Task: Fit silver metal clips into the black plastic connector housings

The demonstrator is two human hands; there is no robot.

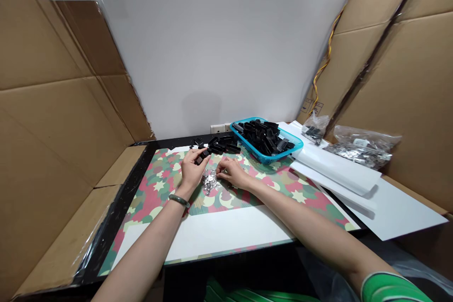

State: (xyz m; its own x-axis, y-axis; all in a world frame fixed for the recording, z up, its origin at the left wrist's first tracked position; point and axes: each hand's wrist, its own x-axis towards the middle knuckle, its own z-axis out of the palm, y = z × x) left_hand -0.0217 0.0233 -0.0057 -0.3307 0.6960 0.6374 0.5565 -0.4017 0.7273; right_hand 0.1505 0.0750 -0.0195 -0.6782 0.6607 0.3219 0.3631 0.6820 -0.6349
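Fingers curled in tight, and my left hand (pixel 192 170) had a small black plastic connector housing (pixel 201 156) pinched between thumb and fingertips, right up over the mat! My right hand (pixel 230 172) came in low with its fingers drawn narrow, hovering at the edge of a heap of small shiny silver metal pieces (pixel 209 181); whether those fingers had hold of a piece, I could not tell from this view. That heap sat between my two hands on a green-and-pink camouflage-print mat (pixel 161 184), with a broad white paper sheet (pixel 219 231) lying across the mat nearer me. Just ahead of my left hand lay a scatter of loose black plastic connector housings (pixel 222 144), and right beside them stood a shallow turquoise plastic basket (pixel 283 150) piled high with more black parts. Off to the right, long white paper sheets (pixel 332 165) lay by the basket, then a clear plastic bag of black parts (pixel 314 131) and a bigger clear plastic bag of silver metal pieces (pixel 361 153), up against a brown corrugated cardboard panel (pixel 406 80). A twisted yellow cable (pixel 327 61) ran up that side, and a dark green bangle (pixel 179 200) circled my left wrist.
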